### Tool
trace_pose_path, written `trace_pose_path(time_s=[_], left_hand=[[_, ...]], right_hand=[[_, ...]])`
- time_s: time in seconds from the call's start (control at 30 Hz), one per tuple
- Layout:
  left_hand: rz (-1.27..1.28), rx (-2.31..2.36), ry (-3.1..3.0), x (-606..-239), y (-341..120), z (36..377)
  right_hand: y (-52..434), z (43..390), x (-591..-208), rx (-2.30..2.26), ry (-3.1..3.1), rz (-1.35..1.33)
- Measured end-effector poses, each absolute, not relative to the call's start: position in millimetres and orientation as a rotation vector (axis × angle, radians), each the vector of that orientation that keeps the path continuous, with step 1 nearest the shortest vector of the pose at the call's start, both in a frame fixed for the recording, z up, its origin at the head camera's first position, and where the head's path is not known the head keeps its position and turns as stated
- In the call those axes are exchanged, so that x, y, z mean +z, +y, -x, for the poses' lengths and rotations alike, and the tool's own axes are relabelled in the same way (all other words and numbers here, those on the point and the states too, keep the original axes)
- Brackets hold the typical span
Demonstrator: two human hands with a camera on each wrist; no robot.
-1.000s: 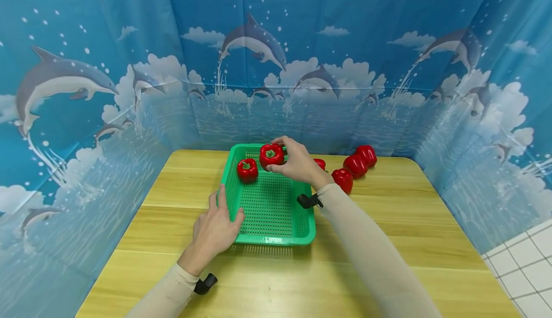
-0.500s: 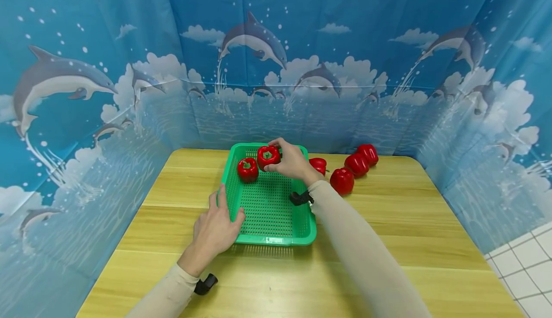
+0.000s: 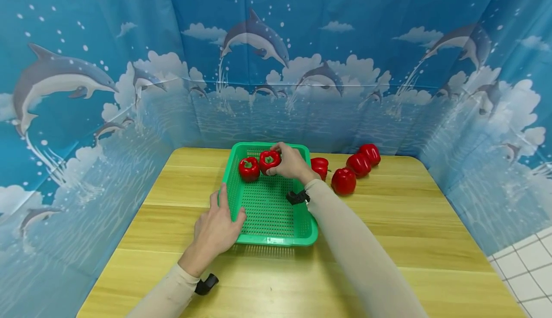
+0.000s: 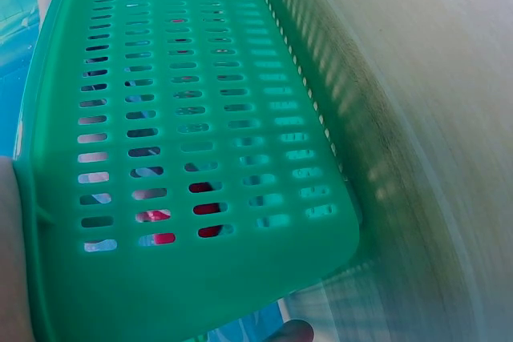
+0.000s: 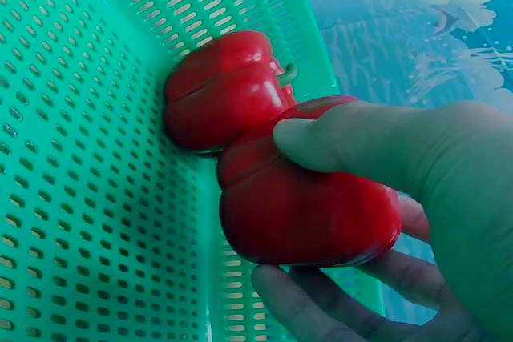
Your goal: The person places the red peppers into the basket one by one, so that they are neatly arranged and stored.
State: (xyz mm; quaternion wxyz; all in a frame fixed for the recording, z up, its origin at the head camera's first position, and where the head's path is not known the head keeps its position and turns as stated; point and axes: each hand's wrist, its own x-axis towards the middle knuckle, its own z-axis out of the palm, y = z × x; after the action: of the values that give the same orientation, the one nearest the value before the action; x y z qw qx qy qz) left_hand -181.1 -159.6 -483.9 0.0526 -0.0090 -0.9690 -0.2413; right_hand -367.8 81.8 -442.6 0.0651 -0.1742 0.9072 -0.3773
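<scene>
Head view: right hand (image 3: 294, 164) grips a red bell pepper (image 3: 265, 166) in a green basket (image 3: 276, 240)

The right hand reaches over the far part of the basket and holds the pepper between thumb and fingers. The right wrist view shows the thumb pressed on its glossy skin, with the fingers on the opposite side. The pepper is just left of this hand, its green stem facing up in the head view; whether its base meets the basket floor cannot be told.

Just beyond the held pepper, farther left of the right hand and ahead of the left hand (image 3: 215, 229), a second pepper (image 3: 248, 170) stands upright, stem up. The two peppers appear to touch.

The left hand grasps nothing. Its relaxed, fairly straight fingers rest against the basket's left rim, the thumb spread away from them.

To the right of the right hand, outside the basket, four more peppers lie on a wooden table (image 3: 151, 232): a partly covered pepper (image 3: 319, 166) just beside the basket, a rounder pepper (image 3: 343, 181) nearer the right sleeve (image 3: 358, 246), and a pair of peppers (image 3: 359, 165) close together farther off. Beyond both hands hangs a blue curtain (image 3: 345, 30) printed with dolphins.
</scene>
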Motion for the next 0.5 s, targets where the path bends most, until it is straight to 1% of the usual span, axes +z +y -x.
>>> trace_pose_path(time_s=[0.23, 0.3, 0.47, 0.5], left_hand=[[0.012, -0.737, -2.949, -484.2, -158.4, 180.5], [0.012, -0.737, -2.948, -484.1, -158.5, 180.4], [0.026, -0.732, -2.938, -484.1, -159.2, 181.2], [0.026, -0.731, -2.938, -484.1, -159.2, 181.3]], right_hand=[[89.2, 415.0, -489.8, -1.082, 2.746, 0.463], [87.6, 405.5, -480.1, -1.072, 2.744, 0.445], [83.8, 399.6, -471.2, -1.037, 2.756, 0.403], [83.9, 404.8, -475.3, -1.034, 2.754, 0.393]])
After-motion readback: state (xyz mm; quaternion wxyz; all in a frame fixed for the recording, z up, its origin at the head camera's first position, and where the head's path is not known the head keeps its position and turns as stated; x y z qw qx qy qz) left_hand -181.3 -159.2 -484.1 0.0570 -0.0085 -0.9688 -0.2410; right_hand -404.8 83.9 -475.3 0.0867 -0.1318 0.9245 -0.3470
